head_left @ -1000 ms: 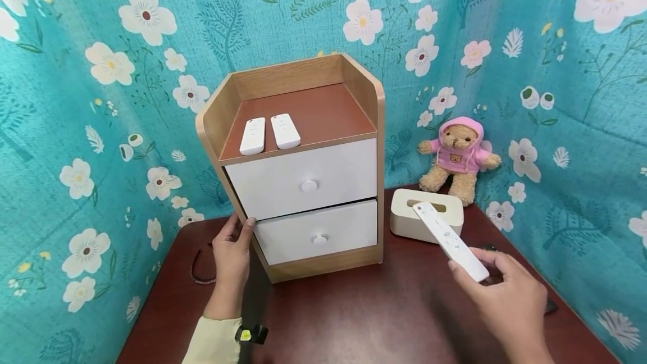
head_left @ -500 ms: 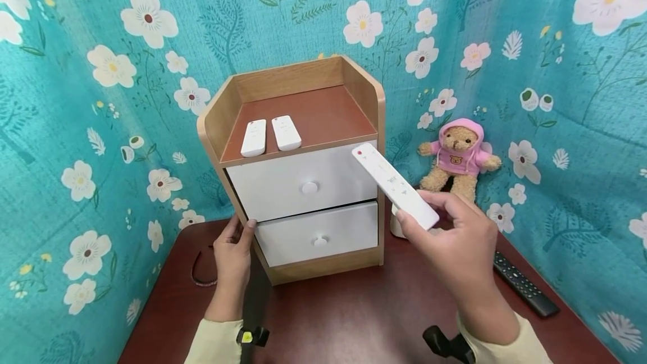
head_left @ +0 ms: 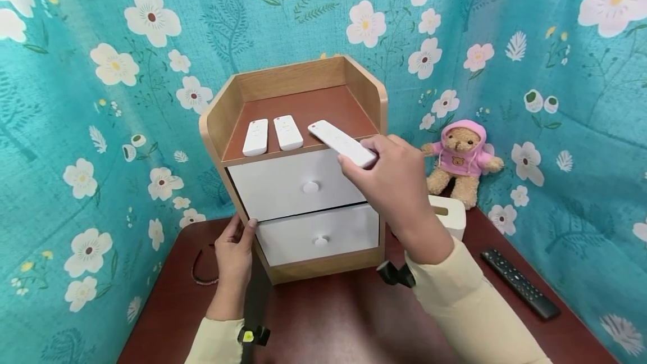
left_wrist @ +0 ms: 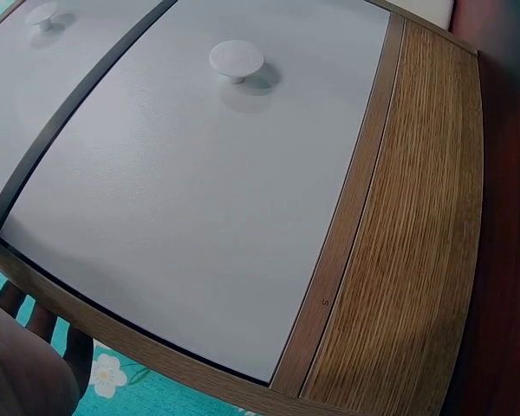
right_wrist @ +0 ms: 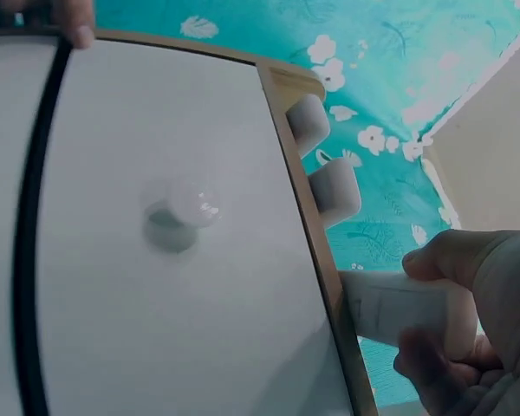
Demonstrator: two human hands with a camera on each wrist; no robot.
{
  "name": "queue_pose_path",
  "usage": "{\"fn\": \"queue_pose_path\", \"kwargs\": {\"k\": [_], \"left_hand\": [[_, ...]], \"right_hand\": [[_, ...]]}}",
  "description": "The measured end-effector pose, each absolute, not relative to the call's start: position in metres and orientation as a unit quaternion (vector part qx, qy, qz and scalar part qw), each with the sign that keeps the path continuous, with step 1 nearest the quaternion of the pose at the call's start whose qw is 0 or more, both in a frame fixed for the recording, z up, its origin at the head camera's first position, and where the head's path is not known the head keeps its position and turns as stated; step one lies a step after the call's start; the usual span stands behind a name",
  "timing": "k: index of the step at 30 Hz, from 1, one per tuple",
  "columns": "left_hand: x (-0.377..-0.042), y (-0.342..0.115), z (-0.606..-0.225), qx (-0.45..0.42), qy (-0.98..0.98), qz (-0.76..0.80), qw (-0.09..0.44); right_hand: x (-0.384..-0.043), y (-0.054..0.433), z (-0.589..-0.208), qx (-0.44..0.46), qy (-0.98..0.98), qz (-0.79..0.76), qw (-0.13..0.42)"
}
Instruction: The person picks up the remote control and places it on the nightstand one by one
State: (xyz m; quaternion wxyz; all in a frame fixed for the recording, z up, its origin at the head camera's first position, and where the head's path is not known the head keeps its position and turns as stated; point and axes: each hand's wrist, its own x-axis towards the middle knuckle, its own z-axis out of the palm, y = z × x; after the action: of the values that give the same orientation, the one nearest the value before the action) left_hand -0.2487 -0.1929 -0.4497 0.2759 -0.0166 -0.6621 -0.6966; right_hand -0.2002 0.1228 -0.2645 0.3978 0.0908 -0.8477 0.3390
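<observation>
the right hand (head_left: 393, 181) partly covers the white remote (head_left: 341, 143) it grips

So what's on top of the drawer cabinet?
On the drawer cabinet lie two white remote controls; the right hand holds a third white remote over the front edge, covering some of the top.

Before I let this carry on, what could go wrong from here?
The held remote juts past the front edge of the shelf; if the right hand let go now, it might tip off.

Its tip is close to the nearest white remote, so a sideways drift could knock that one.

The left hand has its thumb by the gap between upper drawer and lower drawer; a shifting drawer could perhaps pinch it.
</observation>
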Motion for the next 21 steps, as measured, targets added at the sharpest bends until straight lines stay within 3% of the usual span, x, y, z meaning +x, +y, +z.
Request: {"fn": "queue_pose_path", "kwargs": {"k": [6,12,21], "left_hand": [[-0.249,-0.194,-0.451,-0.014,-0.668,-0.69,0.277],[-0.249,-0.193,-0.451,-0.012,-0.668,-0.693,0.272],[-0.247,-0.193,-0.449,-0.008,-0.668,-0.691,0.274]], "right_hand": [[-0.217,0.105,-0.248,0.076,-0.872,0.318,0.364],[-0.208,0.1,-0.248,0.085,-0.883,0.33,0.323],[-0.22,0.089,-0.251,0.102,-0.863,0.31,0.386]]}}
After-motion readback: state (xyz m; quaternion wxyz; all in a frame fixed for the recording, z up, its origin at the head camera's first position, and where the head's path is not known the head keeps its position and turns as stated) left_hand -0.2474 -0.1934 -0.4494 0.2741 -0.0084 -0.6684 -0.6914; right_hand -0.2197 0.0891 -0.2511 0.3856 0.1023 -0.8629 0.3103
